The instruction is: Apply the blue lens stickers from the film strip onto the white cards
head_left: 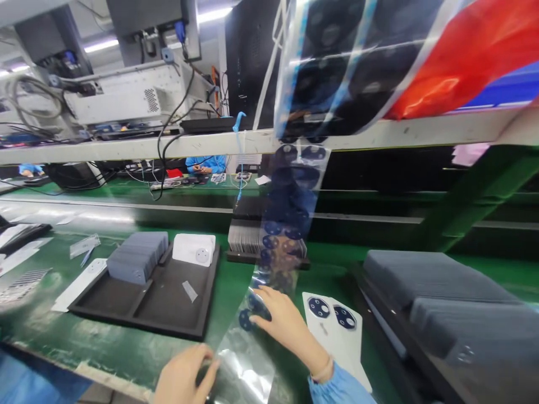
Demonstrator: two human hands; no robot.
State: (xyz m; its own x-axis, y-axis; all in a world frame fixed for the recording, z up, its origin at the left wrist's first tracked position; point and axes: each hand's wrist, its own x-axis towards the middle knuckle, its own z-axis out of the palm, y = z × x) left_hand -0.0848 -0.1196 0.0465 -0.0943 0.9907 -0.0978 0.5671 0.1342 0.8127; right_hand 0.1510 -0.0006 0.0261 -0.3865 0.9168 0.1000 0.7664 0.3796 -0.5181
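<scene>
A long clear film strip (248,365) with pairs of dark round stickers runs down from the shelf to the bench in front of me. My right hand (282,322) is over it, thumb and fingers curled about one dark round sticker (257,304); their tips are partly hidden. Another dark sticker (245,320) lies beside the thumb. At the strip's left edge, my left hand (185,373) has thumb and forefinger closed on the film. Right of my right hand lies a white phone-shaped panel (337,342) bearing two dark camera-like discs.
To the left, a black divided tray (168,328) holds stacked grey panels (138,255) and a white panel (194,248). Another rack of panels (244,235) stands behind the strip. A large black tray (404,336) of grey panels bounds the right. The shelf edge (357,137) crosses above.
</scene>
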